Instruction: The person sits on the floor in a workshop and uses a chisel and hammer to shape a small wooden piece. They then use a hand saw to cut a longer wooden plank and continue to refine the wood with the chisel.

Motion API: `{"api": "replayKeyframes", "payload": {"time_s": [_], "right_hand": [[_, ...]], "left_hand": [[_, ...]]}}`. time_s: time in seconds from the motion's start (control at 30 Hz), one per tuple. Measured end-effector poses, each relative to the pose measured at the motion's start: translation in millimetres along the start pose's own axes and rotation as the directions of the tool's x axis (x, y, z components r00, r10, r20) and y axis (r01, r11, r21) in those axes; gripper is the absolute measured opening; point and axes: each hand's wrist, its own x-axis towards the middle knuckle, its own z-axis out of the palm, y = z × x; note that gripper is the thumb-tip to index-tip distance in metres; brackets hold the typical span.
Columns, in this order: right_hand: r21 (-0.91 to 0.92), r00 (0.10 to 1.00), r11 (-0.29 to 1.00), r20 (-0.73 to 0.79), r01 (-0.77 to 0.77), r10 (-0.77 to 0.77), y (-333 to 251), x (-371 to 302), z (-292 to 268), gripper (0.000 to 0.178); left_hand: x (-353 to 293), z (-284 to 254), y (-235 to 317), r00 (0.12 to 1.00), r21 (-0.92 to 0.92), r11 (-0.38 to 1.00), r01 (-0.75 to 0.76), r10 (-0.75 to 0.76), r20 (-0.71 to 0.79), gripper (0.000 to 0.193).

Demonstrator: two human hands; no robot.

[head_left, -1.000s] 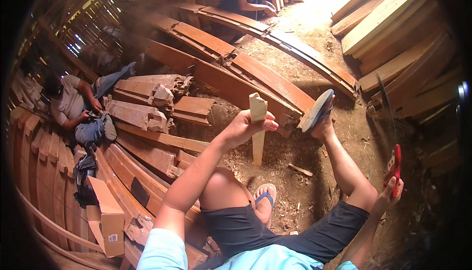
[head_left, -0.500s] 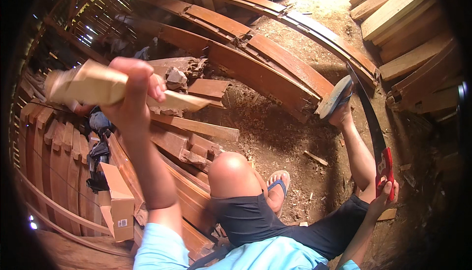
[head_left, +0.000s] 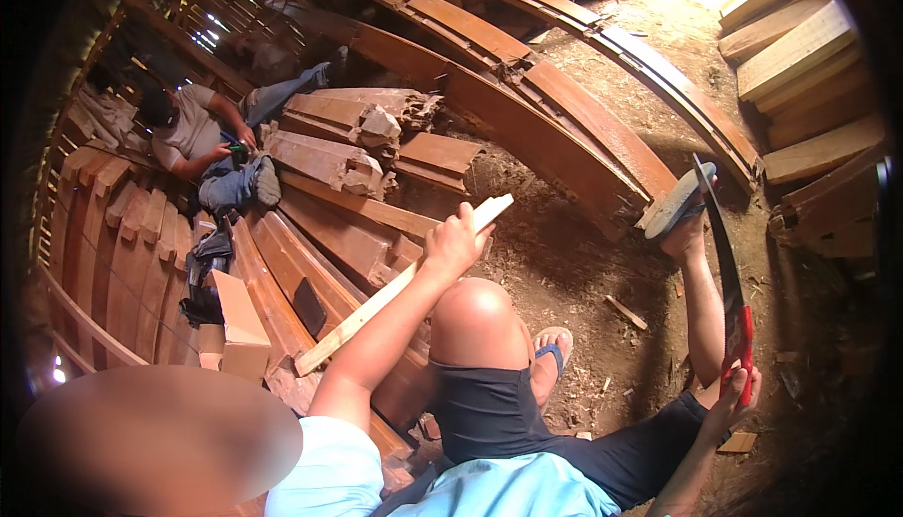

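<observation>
Left hand (head_left: 454, 244), frame centre: fingers wrapped around a pale wood strip (head_left: 395, 291), held slanting above the knee. Right hand (head_left: 736, 395), lower right: fingers closed on a red-handled saw (head_left: 722, 263), blade raised clear of the leg.

Wooden stick (head_left: 404, 284): pale yellow-cream, plain. Curved blade (head_left: 717, 235): dark grey; handle (head_left: 740, 340) red. Shorts (head_left: 527, 432): black. Shirt (head_left: 451, 479): light blue. Sandal (head_left: 677, 202) sole: grey; other sandal (head_left: 553, 352): pale with blue strap. Curved planks (head_left: 564, 131): reddish-brown, lengthwise grain. Stacked boards (head_left: 800, 56): light tan. Ground (head_left: 583, 263): dark brown. Cardboard box (head_left: 235, 329): tan. Seated person's shirt (head_left: 193, 127): beige; trousers (head_left: 282, 94) grey-blue.
</observation>
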Motion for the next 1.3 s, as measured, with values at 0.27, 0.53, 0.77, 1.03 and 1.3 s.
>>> {"api": "replayKeyframes", "payload": {"time_s": [0.27,0.53,0.77,1.03,1.3], "right_hand": [[0.054,0.999,0.999,0.031,0.006,-0.008,-25.5,-14.4,25.9,0.024],[0.116,0.944,0.993,0.328,-0.008,-0.031,-14.8,-19.1,37.7,0.025],[0.316,0.697,0.881,0.717,-0.352,0.021,-88.2,-34.1,123.3,0.028],[0.357,0.527,0.928,0.771,0.108,-0.358,-119.0,-34.0,227.8,0.022],[0.2,0.522,0.971,0.847,-0.132,-0.103,-125.4,-25.2,226.6,0.018]], "left_hand": [[4.1,21.6,-24.3,0.995,0.016,0.997,0.081,-0.082,0.06,0.081],[-2.1,26.2,-29.0,0.978,-0.035,0.98,0.195,-0.192,0.083,0.035],[6.0,24.7,-31.0,0.97,-0.149,0.966,0.211,-0.189,0.15,0.03],[9.7,40.3,-46.7,0.97,-0.169,0.961,0.218,-0.194,0.146,0.036],[10.0,35.5,-39.9,0.961,-0.083,0.966,0.244,-0.23,0.153,0.033]]}}
